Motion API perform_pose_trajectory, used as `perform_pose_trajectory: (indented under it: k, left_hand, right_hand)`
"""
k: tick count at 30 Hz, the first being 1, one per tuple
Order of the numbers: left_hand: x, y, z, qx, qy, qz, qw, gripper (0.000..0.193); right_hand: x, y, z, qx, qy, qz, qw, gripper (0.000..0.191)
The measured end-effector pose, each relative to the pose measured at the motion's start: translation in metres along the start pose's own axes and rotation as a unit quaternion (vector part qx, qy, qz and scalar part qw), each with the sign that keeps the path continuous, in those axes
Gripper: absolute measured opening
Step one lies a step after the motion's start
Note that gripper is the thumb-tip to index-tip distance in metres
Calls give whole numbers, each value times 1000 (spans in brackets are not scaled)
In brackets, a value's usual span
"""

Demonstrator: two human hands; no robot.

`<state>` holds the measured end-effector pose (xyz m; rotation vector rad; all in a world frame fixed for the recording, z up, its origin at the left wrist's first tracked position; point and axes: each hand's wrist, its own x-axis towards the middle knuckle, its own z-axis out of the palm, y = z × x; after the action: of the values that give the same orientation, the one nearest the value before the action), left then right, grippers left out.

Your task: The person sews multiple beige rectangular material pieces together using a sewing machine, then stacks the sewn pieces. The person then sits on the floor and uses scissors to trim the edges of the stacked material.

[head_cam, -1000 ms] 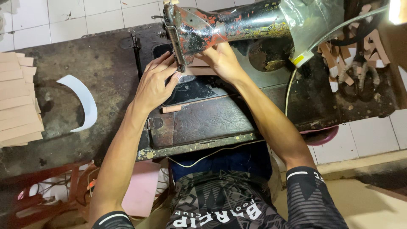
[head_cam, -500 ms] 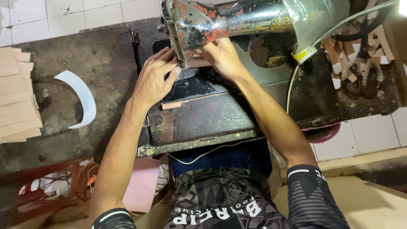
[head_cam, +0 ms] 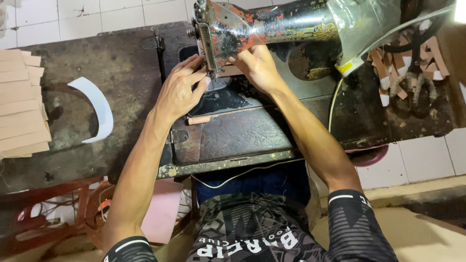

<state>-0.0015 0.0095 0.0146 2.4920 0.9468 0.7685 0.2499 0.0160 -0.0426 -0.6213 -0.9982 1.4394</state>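
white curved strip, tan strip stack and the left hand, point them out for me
white curved strip (head_cam: 99,109), head view, on the middle of its arc.
tan strip stack (head_cam: 19,104), head view, on the top strips at the table's left edge.
left hand (head_cam: 179,92), head view, on the back of the hand.

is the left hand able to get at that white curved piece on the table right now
Probably yes. The white curved piece lies in the open on the dark table, left of the left hand, with nothing between them. The hand is busy at the sewing machine, pressing the tan piece by the needle.
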Motion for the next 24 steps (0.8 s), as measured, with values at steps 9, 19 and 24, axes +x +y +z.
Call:
perform_pose_trajectory:
  k: [9,19,24]
  left_hand:
    - [-2,0,2,-6,15,-3,1000,35]
    - [-5,14,2,24,74,20,997,30]
    - [-21,30,5,174,109,25,978,20]
  right_hand:
    - [0,2,3,0,-1,-35,999,11]
    - [0,-4,9,18,-11,-39,999,20]
    - [1,-1,5,5,-6,-22,1000,25]
